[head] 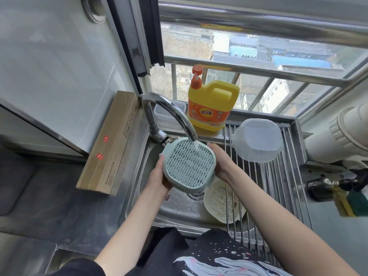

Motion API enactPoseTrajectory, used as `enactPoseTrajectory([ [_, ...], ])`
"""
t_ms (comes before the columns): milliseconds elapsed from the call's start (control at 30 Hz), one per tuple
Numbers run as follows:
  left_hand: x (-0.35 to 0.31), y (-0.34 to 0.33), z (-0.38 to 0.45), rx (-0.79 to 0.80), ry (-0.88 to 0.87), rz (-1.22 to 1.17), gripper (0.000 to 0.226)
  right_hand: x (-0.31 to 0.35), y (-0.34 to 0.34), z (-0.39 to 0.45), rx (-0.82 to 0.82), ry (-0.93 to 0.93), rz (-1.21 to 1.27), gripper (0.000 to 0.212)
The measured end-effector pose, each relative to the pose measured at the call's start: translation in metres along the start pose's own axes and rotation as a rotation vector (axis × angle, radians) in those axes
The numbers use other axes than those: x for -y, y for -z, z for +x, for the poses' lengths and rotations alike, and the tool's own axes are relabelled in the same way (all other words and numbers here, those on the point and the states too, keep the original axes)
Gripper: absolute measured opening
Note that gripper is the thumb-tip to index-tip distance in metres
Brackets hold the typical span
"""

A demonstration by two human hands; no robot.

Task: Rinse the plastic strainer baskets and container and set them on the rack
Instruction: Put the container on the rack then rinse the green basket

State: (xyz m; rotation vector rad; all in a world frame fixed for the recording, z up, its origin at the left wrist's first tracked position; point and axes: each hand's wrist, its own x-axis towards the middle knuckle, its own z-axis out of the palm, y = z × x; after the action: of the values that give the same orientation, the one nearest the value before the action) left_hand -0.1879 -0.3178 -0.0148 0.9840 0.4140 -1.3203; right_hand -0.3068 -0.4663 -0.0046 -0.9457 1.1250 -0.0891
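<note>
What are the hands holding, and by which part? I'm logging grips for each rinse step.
Both the left hand and the right hand hold the green strainer basket by its opposite side rims, under the faucet.

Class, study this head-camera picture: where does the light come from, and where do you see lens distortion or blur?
Head view: daylight enters through the window behind the yellow plastic detergent jug; wide-angle bending curves the steel window rail; the white pipe at right looks soft; the pale green perforated strainer basket under the curved chrome tap stays sharp.

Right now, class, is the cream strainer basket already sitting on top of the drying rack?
No, the cream strainer basket lies down in the sink, partly under the bars of the drying rack, not on top of them.
</note>
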Motion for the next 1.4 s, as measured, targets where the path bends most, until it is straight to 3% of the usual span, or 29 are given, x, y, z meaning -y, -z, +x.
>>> enactPoseTrajectory([
  [200,-0.005,-0.022,-0.010,-0.035,0.123,-0.203,0.044,-0.002,0.021,-0.016,0.242,-0.053,0.345,0.042],
  [400,0.009,-0.045,-0.017,-0.140,0.144,-0.230,0.038,-0.001,0.009,-0.021,0.377,0.048,0.693,0.049],
  [533,0.026,-0.050,-0.018,-0.281,0.272,-0.231,0.029,0.007,-0.003,-0.027,0.373,0.117,0.859,0.049],
  [633,0.034,-0.043,-0.017,-0.352,0.280,-0.224,0.030,0.002,-0.005,-0.025,0.301,0.062,0.851,0.062],
  [700,0.035,-0.036,-0.013,-0.396,0.239,-0.282,0.031,0.004,-0.009,-0.029,0.223,0.011,0.827,0.056],
  [800,0.031,-0.027,-0.013,-0.252,0.182,-0.375,0.020,0.011,-0.015,-0.033,0.041,-0.062,0.825,0.023],
  [967,0.022,-0.004,-0.010,-0.167,0.220,-0.254,0.034,0.023,-0.024,-0.021,-0.102,-0.125,0.760,0.030],
  [1100,0.013,0.002,-0.012,-0.150,0.175,-0.199,0.033,0.020,-0.035,-0.022,-0.091,-0.096,0.593,0.044],
  [1300,0.008,0.009,-0.005,-0.165,0.051,-0.346,0.030,0.012,-0.031,-0.040,0.334,-0.103,0.672,0.082],
  [1400,0.019,0.012,0.004,-0.167,-0.025,-0.345,0.033,0.000,-0.033,-0.041,0.253,-0.152,0.569,0.088],
])
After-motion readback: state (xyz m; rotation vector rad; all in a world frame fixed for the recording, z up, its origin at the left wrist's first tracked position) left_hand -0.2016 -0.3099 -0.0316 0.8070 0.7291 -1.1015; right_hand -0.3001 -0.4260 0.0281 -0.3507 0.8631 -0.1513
